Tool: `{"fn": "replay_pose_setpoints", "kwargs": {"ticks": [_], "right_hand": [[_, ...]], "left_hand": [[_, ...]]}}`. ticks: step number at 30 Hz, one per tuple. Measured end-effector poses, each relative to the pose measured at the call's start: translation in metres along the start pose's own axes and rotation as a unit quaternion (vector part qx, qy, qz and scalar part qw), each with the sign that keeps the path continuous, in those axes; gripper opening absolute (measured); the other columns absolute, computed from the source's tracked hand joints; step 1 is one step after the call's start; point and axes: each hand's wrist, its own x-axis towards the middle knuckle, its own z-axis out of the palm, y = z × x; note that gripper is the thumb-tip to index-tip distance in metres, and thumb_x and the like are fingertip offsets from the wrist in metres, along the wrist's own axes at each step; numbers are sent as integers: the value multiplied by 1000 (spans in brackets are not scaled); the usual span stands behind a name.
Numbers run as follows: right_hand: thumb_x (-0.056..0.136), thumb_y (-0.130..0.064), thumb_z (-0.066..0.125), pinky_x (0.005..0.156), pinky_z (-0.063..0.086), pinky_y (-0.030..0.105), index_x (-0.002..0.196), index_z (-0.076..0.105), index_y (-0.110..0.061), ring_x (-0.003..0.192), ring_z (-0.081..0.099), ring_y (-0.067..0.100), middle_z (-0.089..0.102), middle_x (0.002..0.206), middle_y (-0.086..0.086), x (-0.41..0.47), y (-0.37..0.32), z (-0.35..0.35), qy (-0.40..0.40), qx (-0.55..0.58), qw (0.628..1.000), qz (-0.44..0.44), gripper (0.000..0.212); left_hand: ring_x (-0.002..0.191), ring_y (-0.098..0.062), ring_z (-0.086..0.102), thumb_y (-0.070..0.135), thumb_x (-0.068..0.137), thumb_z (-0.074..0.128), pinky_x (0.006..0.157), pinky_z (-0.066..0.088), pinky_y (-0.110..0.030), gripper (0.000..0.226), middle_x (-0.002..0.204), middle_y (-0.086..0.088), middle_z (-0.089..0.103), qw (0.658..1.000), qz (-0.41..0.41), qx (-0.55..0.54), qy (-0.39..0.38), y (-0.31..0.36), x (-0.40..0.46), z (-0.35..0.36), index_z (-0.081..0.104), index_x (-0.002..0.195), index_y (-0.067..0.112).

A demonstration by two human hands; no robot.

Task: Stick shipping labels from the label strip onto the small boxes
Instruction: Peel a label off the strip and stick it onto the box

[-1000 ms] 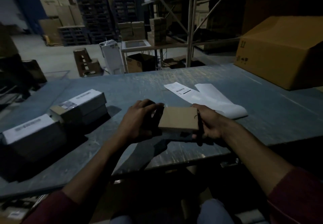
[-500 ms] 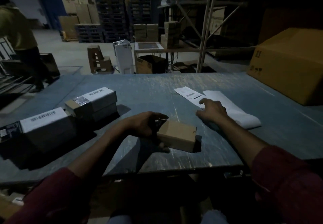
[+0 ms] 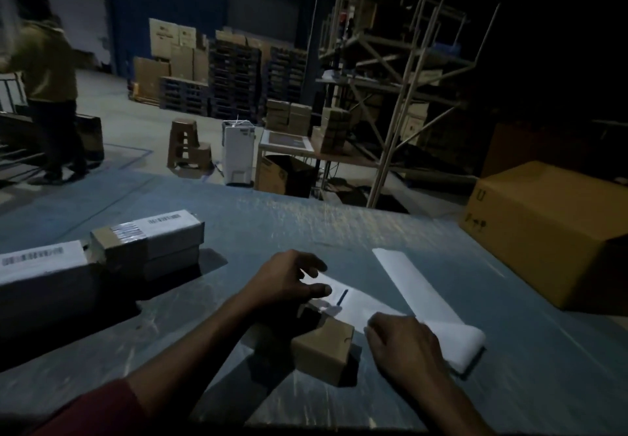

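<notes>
Two labelled boxes sit left of both hands.

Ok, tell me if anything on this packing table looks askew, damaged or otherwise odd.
Nothing looks damaged or spilled. The small box sits upright and closed on the table, and the label strip lies flat except for its curled near end. The left hand and right hand work at it. The dim light hides fine detail.

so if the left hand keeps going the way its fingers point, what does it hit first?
Probably the label strip: the left hand has its fingers aimed right, just above the printed end. Contact is unclear in the dim light.
</notes>
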Motion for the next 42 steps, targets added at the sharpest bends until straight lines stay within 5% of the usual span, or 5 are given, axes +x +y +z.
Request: {"fn": "replay_pose_setpoints", "kwargs": {"ticks": [12,21,31,37,42], "right_hand": [[89,-45,71,108,48,31,151,52,-22,133,60,21,62,146,3,82,2,8,-123,117,985,13,69],[58,-37,85,77,65,42,78,76,-13,77,74,21,77,76,2,118,2,8,-157,145,974,74,33],[66,-28,89,86,55,32,115,66,-26,107,66,22,69,113,-1,116,29,15,-127,211,963,111,54],[77,-23,81,89,59,36,96,80,-24,99,70,18,76,97,-5,118,42,14,-94,257,956,103,19],[88,-9,78,86,61,46,81,82,-11,88,75,26,79,81,10,118,45,12,-57,510,851,106,8]], "left_hand": [[112,-17,69,42,89,74,91,53,-30,41,122,6,73,991,-55,123,19,-1,11,41,71,127,30],[110,-15,68,56,85,71,86,49,-27,49,124,10,71,986,-83,139,34,-4,10,44,68,128,34],[112,-19,68,54,84,77,90,54,-33,49,122,6,72,986,-63,150,34,7,38,44,69,128,32],[106,-18,71,45,89,76,84,55,-30,38,117,6,76,991,-35,98,88,27,55,63,75,122,26],[103,-13,71,48,86,79,85,55,-28,41,118,8,76,994,-16,23,109,35,56,70,77,119,24]]}}
